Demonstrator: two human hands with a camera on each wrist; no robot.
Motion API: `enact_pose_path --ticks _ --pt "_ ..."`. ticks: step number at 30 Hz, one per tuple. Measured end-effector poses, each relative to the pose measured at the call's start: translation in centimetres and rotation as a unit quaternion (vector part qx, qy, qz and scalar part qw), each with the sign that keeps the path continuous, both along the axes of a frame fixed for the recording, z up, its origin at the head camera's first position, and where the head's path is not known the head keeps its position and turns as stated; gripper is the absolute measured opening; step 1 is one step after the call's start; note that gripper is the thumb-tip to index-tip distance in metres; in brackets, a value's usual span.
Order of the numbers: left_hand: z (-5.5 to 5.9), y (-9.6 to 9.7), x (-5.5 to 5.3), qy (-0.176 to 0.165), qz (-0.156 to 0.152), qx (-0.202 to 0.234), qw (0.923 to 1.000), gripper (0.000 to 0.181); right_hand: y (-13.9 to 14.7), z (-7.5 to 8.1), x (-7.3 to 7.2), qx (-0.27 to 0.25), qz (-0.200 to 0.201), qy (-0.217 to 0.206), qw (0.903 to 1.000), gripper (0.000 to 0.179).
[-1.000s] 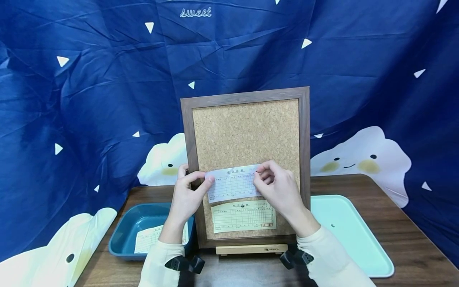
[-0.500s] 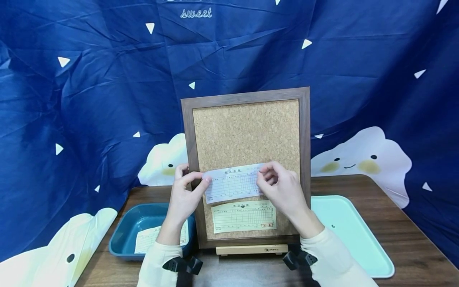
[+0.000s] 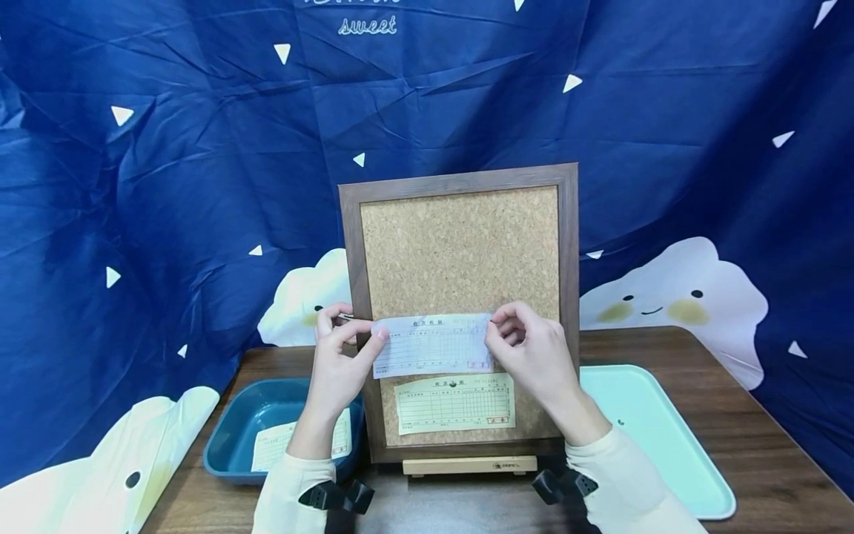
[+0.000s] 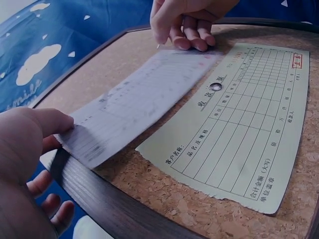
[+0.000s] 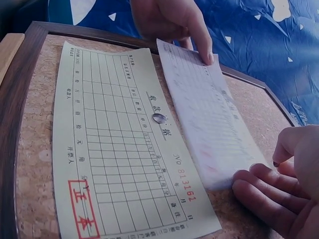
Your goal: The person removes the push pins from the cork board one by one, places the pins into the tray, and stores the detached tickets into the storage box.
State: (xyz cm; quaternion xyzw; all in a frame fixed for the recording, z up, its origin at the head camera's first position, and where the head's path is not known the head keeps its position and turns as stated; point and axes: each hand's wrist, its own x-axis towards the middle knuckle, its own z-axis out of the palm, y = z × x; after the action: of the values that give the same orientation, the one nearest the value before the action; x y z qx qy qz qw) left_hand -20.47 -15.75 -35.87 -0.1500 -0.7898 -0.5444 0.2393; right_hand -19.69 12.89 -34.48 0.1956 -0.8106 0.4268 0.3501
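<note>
Pinching the lilac slip (image 3: 432,345) by its left end mid-frame, the left hand (image 3: 338,360) sits opposite the right hand (image 3: 534,357), whose fingers pinch a tack (image 5: 276,164) by the slip's upper right corner.

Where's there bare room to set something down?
On the table right of the mint tray; in that tray, beside one small dark item; and on the cork between the lilac slip and the upper frame. Lower down, the cork is crowded: both slips, left hand, right hand.
</note>
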Motion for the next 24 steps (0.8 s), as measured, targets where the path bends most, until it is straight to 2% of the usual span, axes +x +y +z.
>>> enact_pose_path --ticks 6,12,19,24 --pt "-0.2 -0.24 0.05 0.014 0.003 0.007 0.9999 0.01 0.2 -0.09 0.03 0.002 0.002 -0.001 1.0 0.01" --pt "-0.33 -0.49 0.05 0.02 0.004 0.041 0.9989 0.009 0.34 -0.18 0.02 0.002 0.0 0.007 1.0 0.011" --pt "-0.32 -0.76 0.15 0.052 0.007 0.064 0.9966 0.008 0.62 -0.35 0.02 0.001 0.004 0.014 0.9999 0.012" --pt "-0.34 -0.92 0.15 0.057 0.01 0.068 0.996 0.007 0.81 -0.39 0.05 -0.001 0.004 0.014 0.9999 0.012"
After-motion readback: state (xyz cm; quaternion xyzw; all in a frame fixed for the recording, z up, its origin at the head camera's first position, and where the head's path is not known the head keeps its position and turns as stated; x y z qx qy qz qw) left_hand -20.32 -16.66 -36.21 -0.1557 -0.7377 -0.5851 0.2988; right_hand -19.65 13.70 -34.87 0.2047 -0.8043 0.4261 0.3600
